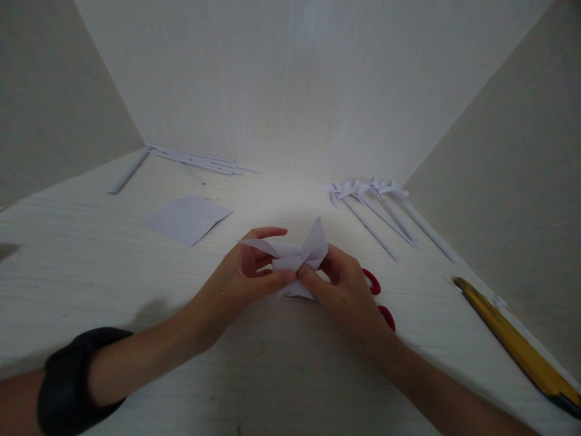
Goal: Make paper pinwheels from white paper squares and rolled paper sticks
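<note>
Both hands meet over the middle of the pale table (136,284) and pinch a folded white paper pinwheel (299,251). My left hand (240,278) grips its left side, thumb and fingers closed on the paper's centre, one flap sticking out leftward. My right hand (345,287) pinches the right side, with a pointed flap rising above it. Red scissor handles (379,297) lie on the table just behind my right hand, partly hidden by it.
Several finished paper pinwheels on sticks (381,209) lie at the back right. A flat paper sheet (187,218) and rolled paper sticks (190,160) lie at the back left. A yellow ruler (512,339) runs along the right edge. Walls enclose the table on three sides.
</note>
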`<state>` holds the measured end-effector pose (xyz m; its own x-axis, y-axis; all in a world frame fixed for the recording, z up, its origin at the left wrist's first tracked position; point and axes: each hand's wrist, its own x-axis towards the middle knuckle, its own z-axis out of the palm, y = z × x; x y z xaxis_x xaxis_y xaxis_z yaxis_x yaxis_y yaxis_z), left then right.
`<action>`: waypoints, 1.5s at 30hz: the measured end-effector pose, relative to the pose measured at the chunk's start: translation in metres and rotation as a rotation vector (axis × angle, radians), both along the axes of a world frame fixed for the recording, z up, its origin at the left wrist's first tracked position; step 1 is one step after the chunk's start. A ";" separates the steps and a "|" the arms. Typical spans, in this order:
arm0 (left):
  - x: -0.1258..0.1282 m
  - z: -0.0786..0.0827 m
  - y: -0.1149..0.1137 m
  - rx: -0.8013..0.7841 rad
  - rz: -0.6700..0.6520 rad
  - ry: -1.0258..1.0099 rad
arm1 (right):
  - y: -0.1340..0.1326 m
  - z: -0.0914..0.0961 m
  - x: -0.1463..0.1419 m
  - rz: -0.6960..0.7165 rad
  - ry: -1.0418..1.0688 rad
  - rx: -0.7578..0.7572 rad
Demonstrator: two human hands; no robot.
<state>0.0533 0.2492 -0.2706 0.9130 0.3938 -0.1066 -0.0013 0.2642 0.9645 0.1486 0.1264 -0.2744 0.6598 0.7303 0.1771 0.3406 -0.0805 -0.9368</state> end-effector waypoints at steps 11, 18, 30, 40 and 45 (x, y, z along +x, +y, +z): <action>-0.001 -0.004 0.002 -0.082 -0.031 -0.042 | -0.002 -0.001 -0.001 -0.020 -0.018 0.000; 0.000 -0.002 0.002 -0.091 0.000 -0.028 | 0.000 -0.002 0.001 0.005 0.012 0.036; 0.000 -0.001 0.002 -0.072 0.028 0.017 | -0.001 -0.002 0.000 0.000 0.030 0.020; -0.001 -0.002 0.002 -0.053 0.062 0.051 | 0.000 -0.001 0.002 0.002 0.052 0.006; 0.000 -0.001 0.002 -0.055 0.061 0.042 | 0.000 -0.001 0.001 0.001 0.065 0.008</action>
